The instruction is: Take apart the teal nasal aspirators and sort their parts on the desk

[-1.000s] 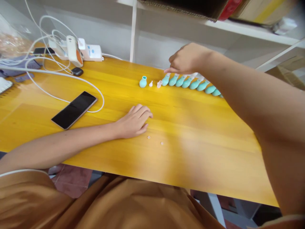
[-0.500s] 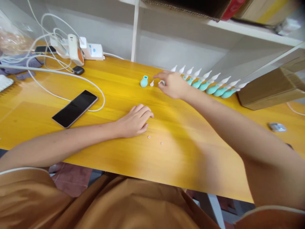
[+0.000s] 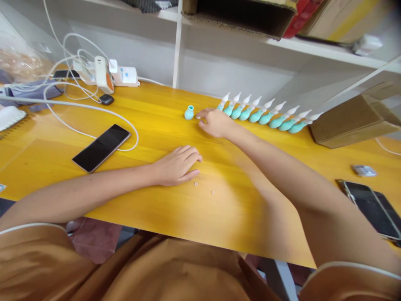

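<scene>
Head view: teal bulb [image 3: 189,113] just left of right hand [image 3: 216,123].

My right hand [image 3: 216,122] reaches far across the yellow surface [image 3: 150,125], fingers down among small white pieces just beside a lone teal bulb [image 3: 189,113]. To its right runs a row of teal bulbs with white tips [image 3: 266,115], ending near a cardboard box [image 3: 354,121]. My left hand [image 3: 178,165] rests flat, palm down, with two tiny white bits [image 3: 203,187] just beside it. A dark phone [image 3: 102,147] lies to the left, ringed by a white cable [image 3: 94,109]. Another phone [image 3: 371,207] lies at the right edge.
</scene>
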Demonstrator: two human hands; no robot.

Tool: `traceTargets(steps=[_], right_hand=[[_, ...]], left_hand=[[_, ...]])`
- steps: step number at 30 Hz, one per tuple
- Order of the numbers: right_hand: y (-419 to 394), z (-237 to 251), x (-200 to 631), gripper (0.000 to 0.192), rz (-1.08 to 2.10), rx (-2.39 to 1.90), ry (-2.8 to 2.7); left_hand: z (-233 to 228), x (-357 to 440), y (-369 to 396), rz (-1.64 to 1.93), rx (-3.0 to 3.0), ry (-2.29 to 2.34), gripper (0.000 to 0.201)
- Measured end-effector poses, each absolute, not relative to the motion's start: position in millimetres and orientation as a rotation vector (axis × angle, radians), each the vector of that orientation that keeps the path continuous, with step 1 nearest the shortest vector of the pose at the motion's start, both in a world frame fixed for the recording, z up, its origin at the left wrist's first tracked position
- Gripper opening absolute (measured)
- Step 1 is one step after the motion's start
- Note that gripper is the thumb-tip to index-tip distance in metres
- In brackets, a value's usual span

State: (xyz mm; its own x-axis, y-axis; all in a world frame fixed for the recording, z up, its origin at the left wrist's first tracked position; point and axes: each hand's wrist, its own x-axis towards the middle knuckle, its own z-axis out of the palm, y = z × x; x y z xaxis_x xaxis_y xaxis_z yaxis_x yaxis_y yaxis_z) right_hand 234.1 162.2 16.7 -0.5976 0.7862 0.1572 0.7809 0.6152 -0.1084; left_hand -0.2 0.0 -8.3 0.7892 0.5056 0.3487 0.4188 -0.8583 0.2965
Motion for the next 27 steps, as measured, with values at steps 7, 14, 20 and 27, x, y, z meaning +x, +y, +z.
traceTargets(steps=[7,14,20,27], right_hand=[[143.2,32.8,235.0,0.036,0.001,-1.387,-2.586],[82.6,36.0,264.1,0.04,0.455,-1.121,-2.3],[8.6,0.1,273.7,0.036,1.413,-1.065,-1.56],[-20.2,-19.1,281.9,0.031,1.632,-0.881,-1.225]], left_hand=[[-11.6,-0.2,0.5,0.654,2.794,0.714,0.023],[-12.7,-1.1,1.3,0.627,2.798,0.509,0.014],[-12.9,-1.1,5.0,0.555,2.782,0.357,0.025],[-13.8,-0.5,8.2,0.586,2.777,0.353,0.012]])
